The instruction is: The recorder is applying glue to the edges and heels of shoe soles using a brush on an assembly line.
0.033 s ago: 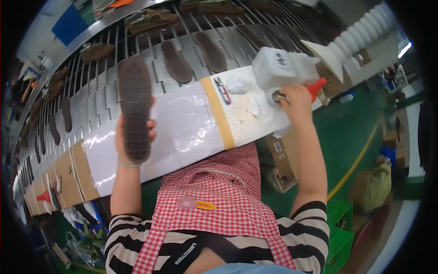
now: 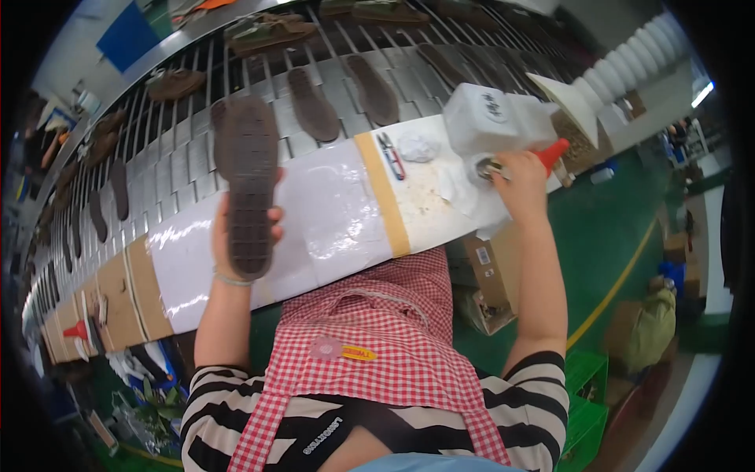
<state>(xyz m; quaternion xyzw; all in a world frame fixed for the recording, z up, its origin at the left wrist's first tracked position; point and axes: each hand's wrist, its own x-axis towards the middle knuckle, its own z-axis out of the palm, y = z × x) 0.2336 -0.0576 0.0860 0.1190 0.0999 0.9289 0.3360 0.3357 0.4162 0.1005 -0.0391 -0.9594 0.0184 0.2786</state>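
Note:
My left hand (image 2: 222, 236) is closed around a dark brown shoe sole (image 2: 252, 185), held upright with its grooved tread toward me. My fingers wrap its right edge above the white-covered bench (image 2: 318, 208). Another sole (image 2: 220, 141) shows partly behind it. On the right, my right hand (image 2: 521, 182) pinches something small at a round metal container (image 2: 486, 167); what is between the fingers cannot be made out. A red cone-shaped nozzle (image 2: 554, 153) lies beside that hand, and a translucent white plastic jug (image 2: 478, 118) stands just beyond it.
Red-handled nippers (image 2: 392, 157) and crumpled white paper (image 2: 418, 148) lie on the bench. Beyond runs a slatted conveyor (image 2: 338, 86) carrying soles and shoes (image 2: 271, 33). A white flexible duct (image 2: 625, 67) hangs at right. Below stand a cardboard box (image 2: 489, 275) and green crates (image 2: 586, 401).
The view has shifted slightly. My left hand and its sole sit a little farther right, uncovering part of a sole behind. My right hand stays at the metal container.

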